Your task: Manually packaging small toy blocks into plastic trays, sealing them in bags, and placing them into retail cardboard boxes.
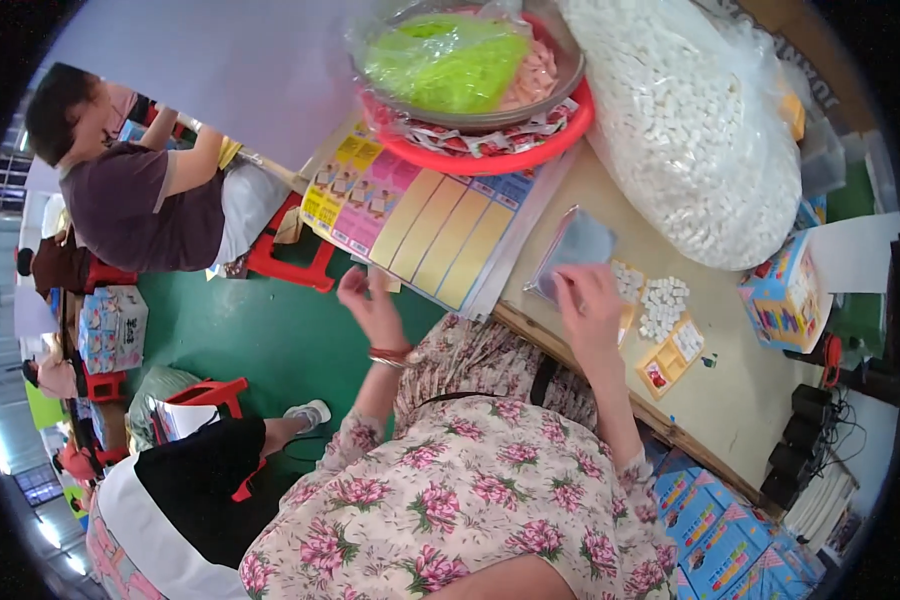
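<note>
My left hand (374, 312) is raised beside the near edge of the printed sheets (425, 230), its fingers bent and apart, with nothing visible in them. Over the table's front edge, my right hand (590, 310) has thumb and forefinger drawn together at the corner of a stack of clear plastic bags (582, 245). Whatever lies between those fingertips is too small to make out. Just right of that hand, small white pieces (662, 305) are heaped on the table. A yellow compartment tray (670, 355) beside them holds white pieces and a red item.
A large clear bag of white pieces (695, 130) stands at the back right. A red basin (490, 160) holds small packets under a bowl with a green bag (445, 65). A colourful box (782, 295) stands right. Blue boxes (715, 530) are stacked below; a co-worker (145, 200) sits left.
</note>
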`<state>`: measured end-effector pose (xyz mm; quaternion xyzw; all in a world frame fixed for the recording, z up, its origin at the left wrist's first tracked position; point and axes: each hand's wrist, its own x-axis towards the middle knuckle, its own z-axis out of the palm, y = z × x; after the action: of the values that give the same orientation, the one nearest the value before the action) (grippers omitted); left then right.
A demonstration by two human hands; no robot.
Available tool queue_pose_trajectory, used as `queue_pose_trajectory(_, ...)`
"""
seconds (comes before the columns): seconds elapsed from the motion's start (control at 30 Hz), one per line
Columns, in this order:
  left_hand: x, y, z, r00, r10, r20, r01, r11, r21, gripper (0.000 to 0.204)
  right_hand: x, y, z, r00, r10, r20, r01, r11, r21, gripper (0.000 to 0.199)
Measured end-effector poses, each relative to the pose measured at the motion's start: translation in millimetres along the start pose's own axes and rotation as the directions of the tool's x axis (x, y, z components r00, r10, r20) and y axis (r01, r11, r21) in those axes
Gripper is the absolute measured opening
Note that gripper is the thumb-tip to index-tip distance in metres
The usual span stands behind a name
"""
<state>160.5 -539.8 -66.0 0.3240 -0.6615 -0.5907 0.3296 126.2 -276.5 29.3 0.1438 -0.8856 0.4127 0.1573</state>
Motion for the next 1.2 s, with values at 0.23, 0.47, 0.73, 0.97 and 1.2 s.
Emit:
queue_pose_trajectory(0.23, 41.6, -18.9, -15.6, 0.875, -0.329, 0.354, 0.429, 0.867, -0.255, 0.034, 65.9, -41.0, 113.7, 0.854, -0.43, 0.293, 0.335, 0.885, 0.324, 0.014)
queue_pose_trajectory(0.47, 27.7, -18.3, 1.7, 0.885, -0.462, 0.062, 0.459, 0.841, -0.287, 0.03, 100.8, -47.9, 183.5, 0.768, -0.465, 0.44, 0.326, 0.876, 0.355, 0.018)
queue_pose_trajectory(0.73, 26.2, -10.9, 1.8, 0.987, -0.083, 0.134, 0.117, 0.956, -0.269, 0.014, 102.0, -40.0, 198.6, 0.729, -0.478, 0.49, 0.326, 0.872, 0.365, 0.02)
queue_pose_trajectory(0.97, 34.0, -3.9, -3.3, 0.971, -0.13, 0.201, 0.179, 0.952, -0.247, 0.012, 109.2, -51.5, 187.5, 0.678, -0.476, 0.56, 0.326, 0.878, 0.351, 0.018)
queue_pose_trajectory(1.2, 39.5, 14.0, 0.0, 0.957, -0.19, 0.221, 0.257, 0.907, -0.333, 0.012, 125.3, -63.2, 183.5, 0.534, -0.669, 0.517, 0.562, 0.738, 0.374, 0.012)
